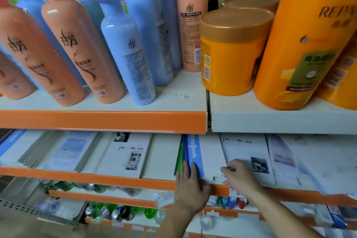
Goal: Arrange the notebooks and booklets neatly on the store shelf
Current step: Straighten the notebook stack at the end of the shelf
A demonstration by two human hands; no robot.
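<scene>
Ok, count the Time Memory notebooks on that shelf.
2. One Time Memory notebook lies left of the blue NoteBook notebook; the other lies right of it, at the right hand. More may be hidden in stacks.

Shelves (104, 120) — white boards, orange front strips | top: peach bottles (81, 54), blue bottles (125, 54), orange tubs (229, 54) | lowest tier — green bottles (148, 212)
</scene>
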